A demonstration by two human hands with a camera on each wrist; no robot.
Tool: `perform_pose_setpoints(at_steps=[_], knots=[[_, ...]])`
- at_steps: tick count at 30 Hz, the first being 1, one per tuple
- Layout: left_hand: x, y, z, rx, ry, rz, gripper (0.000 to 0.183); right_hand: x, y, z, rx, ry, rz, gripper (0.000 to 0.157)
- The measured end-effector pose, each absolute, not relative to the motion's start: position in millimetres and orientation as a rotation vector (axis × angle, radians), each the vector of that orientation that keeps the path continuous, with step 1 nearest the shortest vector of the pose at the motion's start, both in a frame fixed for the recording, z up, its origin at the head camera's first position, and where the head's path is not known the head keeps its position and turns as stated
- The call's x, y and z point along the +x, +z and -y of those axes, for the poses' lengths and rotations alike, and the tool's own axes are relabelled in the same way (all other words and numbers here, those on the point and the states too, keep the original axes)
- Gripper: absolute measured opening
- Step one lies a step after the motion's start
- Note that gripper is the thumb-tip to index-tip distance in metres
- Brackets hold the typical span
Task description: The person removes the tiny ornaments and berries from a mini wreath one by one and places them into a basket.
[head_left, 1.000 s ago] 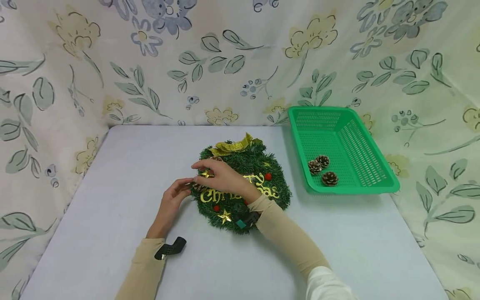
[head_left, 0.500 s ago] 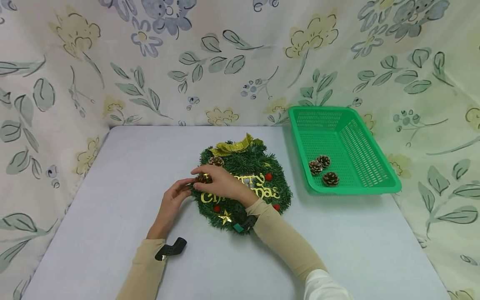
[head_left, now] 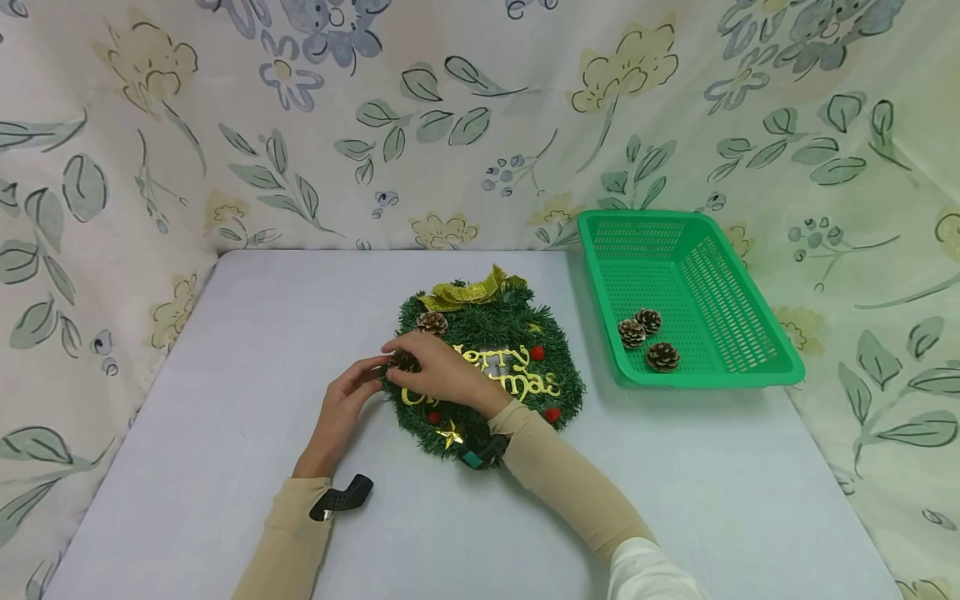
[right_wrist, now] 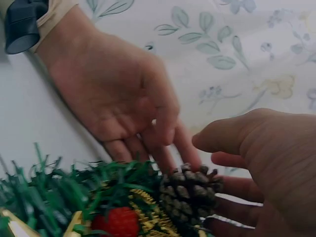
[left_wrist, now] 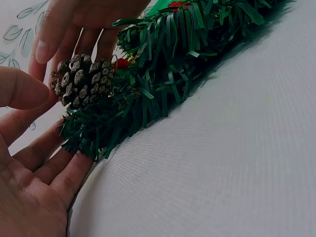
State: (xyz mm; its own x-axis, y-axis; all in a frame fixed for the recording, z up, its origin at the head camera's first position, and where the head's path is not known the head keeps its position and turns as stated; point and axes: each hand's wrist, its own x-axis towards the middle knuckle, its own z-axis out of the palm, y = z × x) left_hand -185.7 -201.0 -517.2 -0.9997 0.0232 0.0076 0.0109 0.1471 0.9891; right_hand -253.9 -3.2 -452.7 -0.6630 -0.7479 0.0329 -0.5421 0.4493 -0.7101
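A round green tinsel wreath lies on the white table, with gold "Merry Christmas" lettering across it. A brown pine cone sits upright at its left edge. My right hand reaches over the wreath, its fingers loosely around the cone; in the right wrist view its thumb stands apart from the cone. From the left, my left hand touches the wreath's edge with outstretched fingers, its thumb beside the cone without a visible grip. Another pine cone sits slightly farther back on the wreath.
A green plastic basket stands at the right with several pine cones inside. A gold ribbon tops the wreath; red berries and a gold star decorate it. Floral cloth hangs behind the table.
My right hand has drawn slightly down and back over the wreath, uncovering the farther pine cone and more lettering. My left hand has stayed at the wreath's left edge.
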Motion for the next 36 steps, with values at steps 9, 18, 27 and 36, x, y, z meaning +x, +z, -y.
perform_pose_setpoints(at_steps=[9,18,27,36], knots=[[-187,-519,200,0.1,2.073,-2.369,0.038,-251,-464,4,-1.123,-0.928,-2.503,0.044],[-187,-518,199,0.079,2.067,-2.363,0.036,-250,-466,4,-1.072,-0.887,-2.527,0.049],[-185,-519,199,0.043,2.059,-2.372,0.028,-250,-467,4,-1.121,-0.863,-2.518,0.042],[-185,-519,200,0.054,2.048,-2.371,0.025,-252,-462,1,-1.114,-0.889,-2.5,0.045]])
